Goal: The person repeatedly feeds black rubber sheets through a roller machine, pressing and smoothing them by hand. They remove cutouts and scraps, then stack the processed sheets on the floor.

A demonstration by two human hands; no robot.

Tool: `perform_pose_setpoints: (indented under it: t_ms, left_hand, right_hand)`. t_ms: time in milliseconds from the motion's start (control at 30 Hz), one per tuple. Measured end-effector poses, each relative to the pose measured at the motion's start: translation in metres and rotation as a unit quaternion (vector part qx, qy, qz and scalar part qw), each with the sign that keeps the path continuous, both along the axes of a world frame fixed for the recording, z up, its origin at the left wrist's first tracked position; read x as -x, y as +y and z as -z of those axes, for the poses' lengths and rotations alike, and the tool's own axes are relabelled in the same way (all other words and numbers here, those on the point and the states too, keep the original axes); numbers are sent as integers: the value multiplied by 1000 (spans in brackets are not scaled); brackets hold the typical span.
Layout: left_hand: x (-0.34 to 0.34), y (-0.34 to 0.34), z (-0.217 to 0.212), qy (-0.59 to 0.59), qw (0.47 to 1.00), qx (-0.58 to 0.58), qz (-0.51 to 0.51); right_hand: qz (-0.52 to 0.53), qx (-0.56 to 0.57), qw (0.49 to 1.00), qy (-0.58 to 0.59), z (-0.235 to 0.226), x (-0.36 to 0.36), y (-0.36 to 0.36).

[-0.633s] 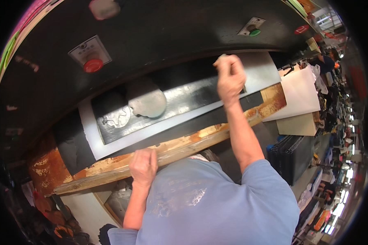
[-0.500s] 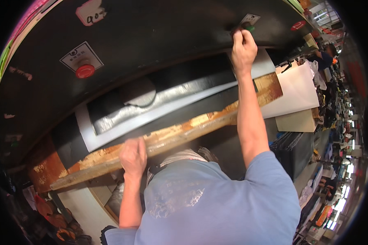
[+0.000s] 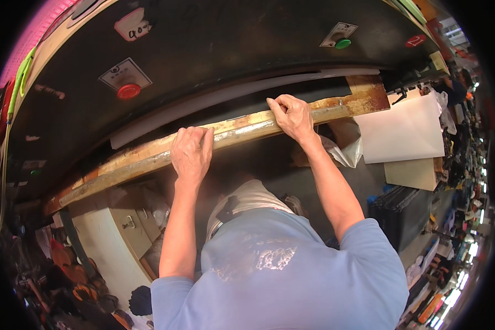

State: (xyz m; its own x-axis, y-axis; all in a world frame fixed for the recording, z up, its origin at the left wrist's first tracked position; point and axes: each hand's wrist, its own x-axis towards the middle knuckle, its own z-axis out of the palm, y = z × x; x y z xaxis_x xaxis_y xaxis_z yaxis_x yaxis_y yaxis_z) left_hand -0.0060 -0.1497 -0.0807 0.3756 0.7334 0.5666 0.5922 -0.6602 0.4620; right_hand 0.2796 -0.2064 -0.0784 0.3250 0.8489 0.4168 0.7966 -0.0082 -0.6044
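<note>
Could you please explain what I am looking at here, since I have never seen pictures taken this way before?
There is no robot here: a person wears a wide fisheye camera on the head, looking down, so straight edges bend and the person's own arms and light blue shirt fill the lower part. The left hand and the right hand both rest on a worn wooden edge strip along the front of a big dark machine, with fingers curled over it. Neither hand holds a loose object. Behind the strip lies a long pale sheet in the machine's slot. On the dark front panel sit a red round button and a green round button. To the right, white boards lean, and a cream cabinet stands lower left.
</note>
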Motion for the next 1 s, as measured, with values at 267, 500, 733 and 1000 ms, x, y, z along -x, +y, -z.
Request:
perform_pose_setpoints:
  t_ms: [267, 500, 733, 1000]
  left_hand:
    - [3, -3, 2, -17, 1000, 9, -3]
    - [2, -5, -2, -31, 999, 2, 25]
    - [27, 36, -53, -36, 949, 307, 54]
    - [22, 158, -21, 84, 996, 30, 8]
  right_hand:
    - [-54, -37, 998, -3, 2, -6, 0]
    - [30, 86, 977, 190, -10, -4, 3]
    - [-180, -61, 980, 55, -35, 67, 105]
    - [-166, -20, 986, -16, -17, 119, 178]
